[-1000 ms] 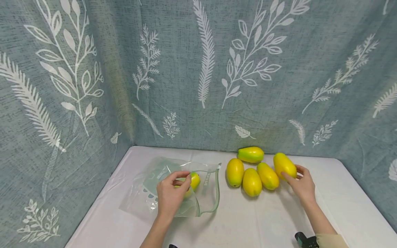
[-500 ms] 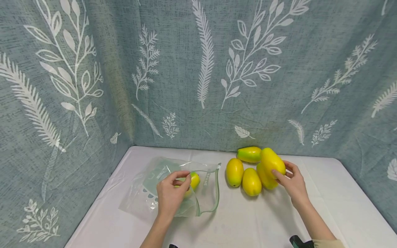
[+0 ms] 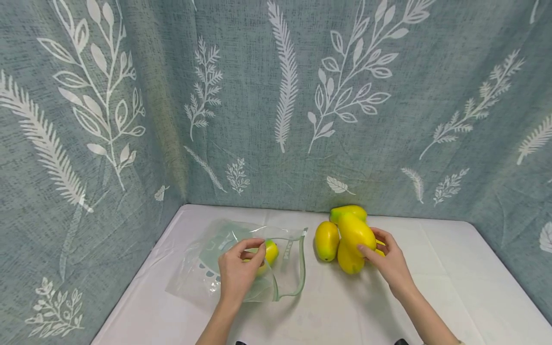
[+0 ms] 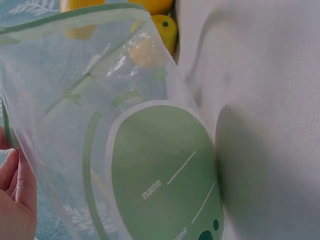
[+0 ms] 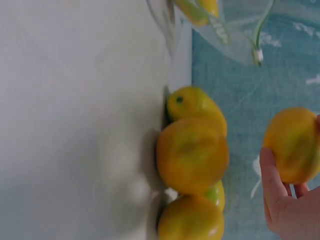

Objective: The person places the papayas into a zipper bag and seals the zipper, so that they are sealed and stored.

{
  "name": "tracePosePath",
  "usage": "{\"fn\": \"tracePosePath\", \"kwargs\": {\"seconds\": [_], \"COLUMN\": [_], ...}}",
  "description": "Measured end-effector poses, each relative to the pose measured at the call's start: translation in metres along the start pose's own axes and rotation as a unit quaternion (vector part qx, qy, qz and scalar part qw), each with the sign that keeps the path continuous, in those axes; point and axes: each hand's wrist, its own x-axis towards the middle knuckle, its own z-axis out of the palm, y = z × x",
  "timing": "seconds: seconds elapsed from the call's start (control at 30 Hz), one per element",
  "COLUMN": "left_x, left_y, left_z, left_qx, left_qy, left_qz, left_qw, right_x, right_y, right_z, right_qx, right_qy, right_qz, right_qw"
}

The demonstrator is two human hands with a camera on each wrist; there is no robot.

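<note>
1. On the clear bag (image 3: 194,275) toward the bench's (image 3: 453,278) left edge, I can read "name", white on a green patch (image 4: 155,155).
2. Further along that patch, "ime", its start cut off.
3. Pale lettering (image 3: 288,249) near the bag's mouth: too small to read.

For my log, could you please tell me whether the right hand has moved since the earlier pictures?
Yes: the right hand has moved left in the head view, toward the bag and away from the table's right edge.
</note>
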Motion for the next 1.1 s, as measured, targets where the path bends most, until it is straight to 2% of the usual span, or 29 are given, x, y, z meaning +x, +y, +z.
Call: {"fn": "tracePosePath", "kwargs": {"seconds": [0.27,0.67,0.83,1.1], "left_x": [0.001,0.002,0.003,0.006], "left_y": [0.0,0.0,0.0,0.003], "left_z": [0.0,0.0,0.0,0.001], "left_qx": [0.006,0.015,0.017,0.019], "left_qy": [0.0,0.006,0.009,0.017], "left_qz": [-0.007,-0.008,-0.004,0.007], "left_qw": [1.0,0.9998,0.9998,0.9996], "right_x": [-0.009,-0.022,-0.025,-0.028], "right_y": [-0.005,-0.014,-0.015,-0.017], "right_z": [0.015,0.039,0.048,0.062], "right_qx": [-0.015,-0.01,-0.007,-0.033], "right_qy": [-0.041,-0.071,-0.089,-0.121], "right_qz": [-0.006,-0.021,-0.029,-0.039], "right_qw": [0.999,0.9972,0.9955,0.9913]}}
